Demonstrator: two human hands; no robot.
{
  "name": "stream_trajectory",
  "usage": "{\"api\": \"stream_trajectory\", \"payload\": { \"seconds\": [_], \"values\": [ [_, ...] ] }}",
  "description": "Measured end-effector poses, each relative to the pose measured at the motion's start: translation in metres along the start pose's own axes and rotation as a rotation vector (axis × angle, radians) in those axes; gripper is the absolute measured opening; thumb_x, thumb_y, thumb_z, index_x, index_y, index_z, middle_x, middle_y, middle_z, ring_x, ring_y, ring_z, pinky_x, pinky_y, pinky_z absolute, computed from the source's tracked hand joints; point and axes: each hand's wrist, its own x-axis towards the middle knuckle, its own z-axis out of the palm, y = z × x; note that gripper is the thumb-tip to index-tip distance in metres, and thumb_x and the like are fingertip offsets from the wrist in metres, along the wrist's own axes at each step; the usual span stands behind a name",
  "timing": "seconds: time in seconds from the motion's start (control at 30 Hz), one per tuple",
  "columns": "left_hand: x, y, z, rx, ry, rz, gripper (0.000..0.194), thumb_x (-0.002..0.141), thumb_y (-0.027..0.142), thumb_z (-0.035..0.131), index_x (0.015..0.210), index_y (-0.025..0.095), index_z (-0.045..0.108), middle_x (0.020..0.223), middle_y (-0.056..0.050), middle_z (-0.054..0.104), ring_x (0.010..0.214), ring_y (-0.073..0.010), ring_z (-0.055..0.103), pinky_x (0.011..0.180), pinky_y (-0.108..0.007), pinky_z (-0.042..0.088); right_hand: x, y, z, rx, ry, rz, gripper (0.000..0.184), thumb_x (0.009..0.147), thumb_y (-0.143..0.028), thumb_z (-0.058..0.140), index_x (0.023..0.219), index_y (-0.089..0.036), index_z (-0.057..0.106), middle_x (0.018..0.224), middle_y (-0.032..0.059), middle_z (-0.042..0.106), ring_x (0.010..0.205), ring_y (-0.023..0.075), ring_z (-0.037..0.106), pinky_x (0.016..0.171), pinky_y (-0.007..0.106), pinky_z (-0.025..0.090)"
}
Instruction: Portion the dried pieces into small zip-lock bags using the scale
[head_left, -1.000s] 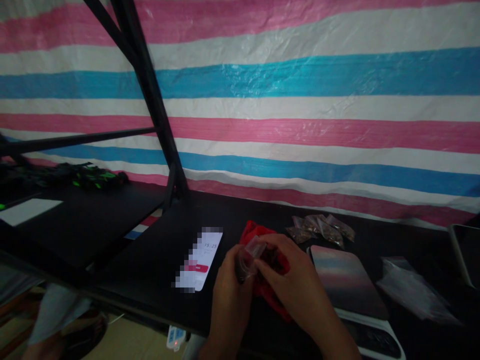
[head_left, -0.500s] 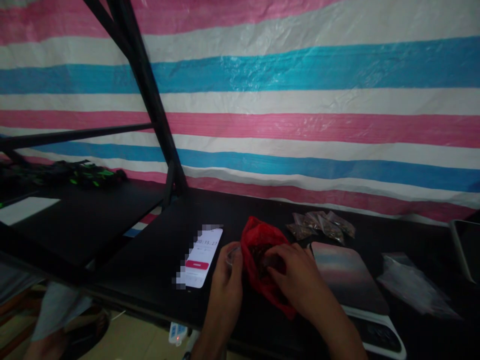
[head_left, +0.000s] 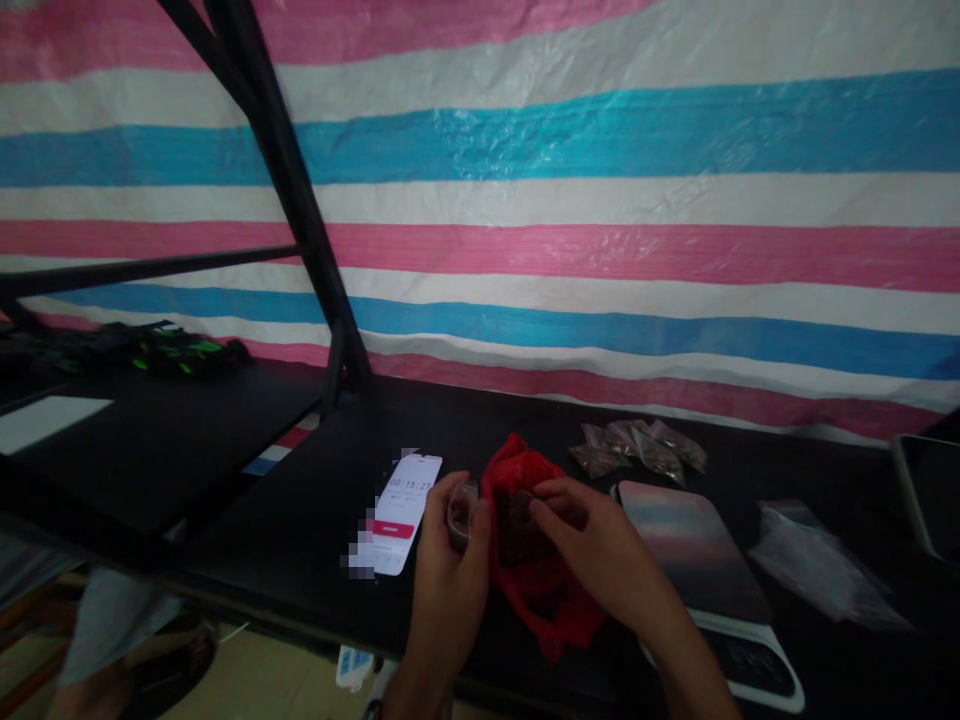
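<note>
My left hand (head_left: 451, 560) is curled round a small clear plastic bag (head_left: 463, 512), its rounded mouth open and facing up. Beside it on the black table stands a red plastic bag (head_left: 559, 610), spread open, with dark brown loose bits (head_left: 517, 525) inside. Over the right side of that opening is my right hand (head_left: 581, 525), thumb and forefinger pinched together. Whatever lies between those fingertips is too small and dim to make out.
A phone (head_left: 405, 510) showing a timer lies to the left. Several filled zip bags (head_left: 637, 450) are behind; a digital scale (head_left: 697, 560) and flat clear bags (head_left: 821, 565) are to the right. A black metal frame post (head_left: 300, 210) rises at the left.
My right hand has lifted from inside the red bag towards its rim. The mouth of the small clear bag in my left hand shows wider, and the red bag's near edge has spread.
</note>
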Motion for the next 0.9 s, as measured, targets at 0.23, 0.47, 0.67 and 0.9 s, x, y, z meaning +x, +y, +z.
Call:
{"api": "stream_trajectory", "payload": {
  "seconds": [0.23,0.47,0.67,0.9],
  "values": [
    [-0.001,-0.005,0.005,0.093,-0.130,0.043,0.030,0.092,0.046,0.068,0.112,0.024,0.062,0.096,-0.002,0.069,0.086,-0.0214,0.068,0.079,-0.034,0.055,-0.010,-0.023,0.001,0.017,0.111,-0.159,0.028,0.089,-0.040,0.072,0.113,-0.027,0.077,0.116,0.0060,0.081,0.108,0.0261,0.075,0.096,0.039,0.057],
    [-0.004,-0.011,0.004,0.060,-0.185,0.008,0.036,0.093,0.041,0.069,0.123,0.023,0.060,0.115,-0.008,0.075,0.100,-0.0247,0.073,0.089,-0.039,0.057,-0.013,-0.031,0.017,-0.266,0.069,-0.327,0.036,0.084,-0.012,0.075,0.116,-0.029,0.077,0.116,0.0036,0.079,0.113,0.0264,0.070,0.111,0.048,0.049],
    [-0.002,-0.008,0.008,0.041,-0.176,0.011,0.037,0.089,0.035,0.070,0.122,0.023,0.060,0.114,-0.007,0.076,0.100,-0.0242,0.074,0.088,-0.037,0.058,-0.012,-0.027,0.014,-0.221,0.089,-0.318,0.034,0.085,-0.017,0.076,0.116,-0.030,0.077,0.116,0.0033,0.078,0.113,0.0262,0.070,0.106,0.044,0.052],
    [-0.002,-0.001,0.013,0.051,-0.093,0.035,0.033,0.089,0.046,0.070,0.111,0.024,0.059,0.090,-0.001,0.069,0.077,-0.0195,0.068,0.071,-0.032,0.057,-0.003,-0.007,0.007,-0.255,0.203,-0.173,0.028,0.095,-0.032,0.068,0.122,-0.027,0.075,0.125,0.0081,0.078,0.117,0.0307,0.070,0.107,0.048,0.051]
  ]
}}
